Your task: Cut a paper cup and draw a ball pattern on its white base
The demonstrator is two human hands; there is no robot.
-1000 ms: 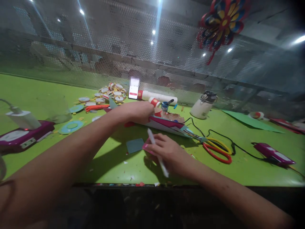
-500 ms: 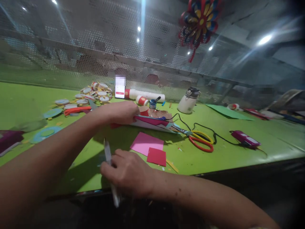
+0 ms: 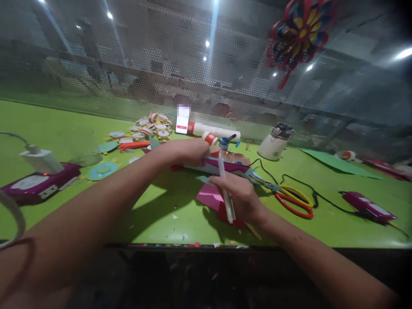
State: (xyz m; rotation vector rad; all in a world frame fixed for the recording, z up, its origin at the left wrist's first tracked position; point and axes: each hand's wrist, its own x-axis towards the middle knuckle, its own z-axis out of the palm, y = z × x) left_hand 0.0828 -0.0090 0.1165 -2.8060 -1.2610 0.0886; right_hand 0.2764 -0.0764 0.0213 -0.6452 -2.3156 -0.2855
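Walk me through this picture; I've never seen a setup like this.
There is no robot here. The picture comes from a camera worn on a person's head, looking forward and down past two bare arms.

The right hand holds a white pen-like stick, above pink paper. The left hand reaches to a long, low tray; its fingertips are hard to see, so I can't tell whether it grips anything.

On the green table lie scissors and a pile of small discs. A phone and a jug stand towards the back.
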